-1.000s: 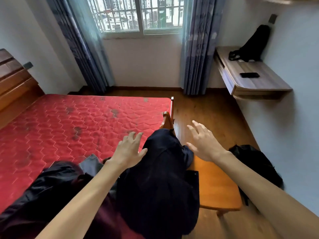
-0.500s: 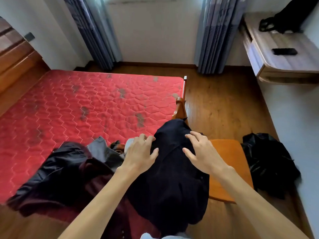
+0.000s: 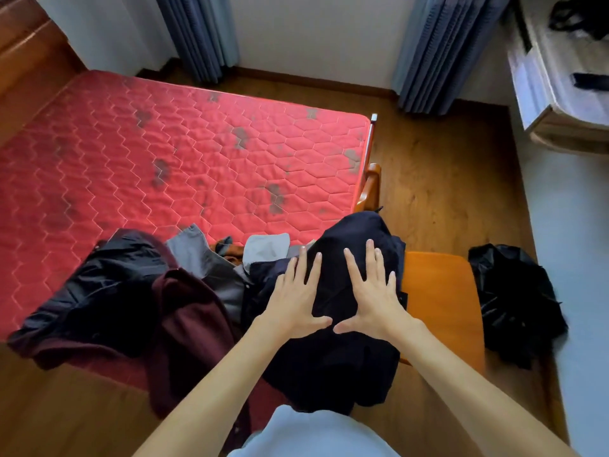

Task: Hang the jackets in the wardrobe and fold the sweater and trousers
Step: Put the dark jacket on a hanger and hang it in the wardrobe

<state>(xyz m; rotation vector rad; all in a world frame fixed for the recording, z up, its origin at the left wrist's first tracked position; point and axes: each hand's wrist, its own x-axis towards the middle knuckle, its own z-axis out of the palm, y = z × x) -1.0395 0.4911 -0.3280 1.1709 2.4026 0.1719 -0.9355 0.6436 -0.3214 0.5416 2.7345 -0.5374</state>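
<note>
So my left hand (image 3: 293, 301) and right hand (image 3: 372, 298), grip wide, lie flat on one navy jacket (image 3: 349, 239); one maroon sweater (image 3: 188, 311) sits just beside.

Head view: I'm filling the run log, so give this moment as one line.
left hand: flat on dark garment | right hand: flat on same | garment: draped over chair

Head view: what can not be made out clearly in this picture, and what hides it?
- Navy garment: jacket or trousers unclear; it is bunched, with left hand and right hand flat on it.
- Orange chair: backrest mostly hidden by that garment.
- Black heap on the floor: too crumpled to name.
- Black bag on the shelf: cut off by the top edge.
- Wardrobe: outside the head view.
</note>
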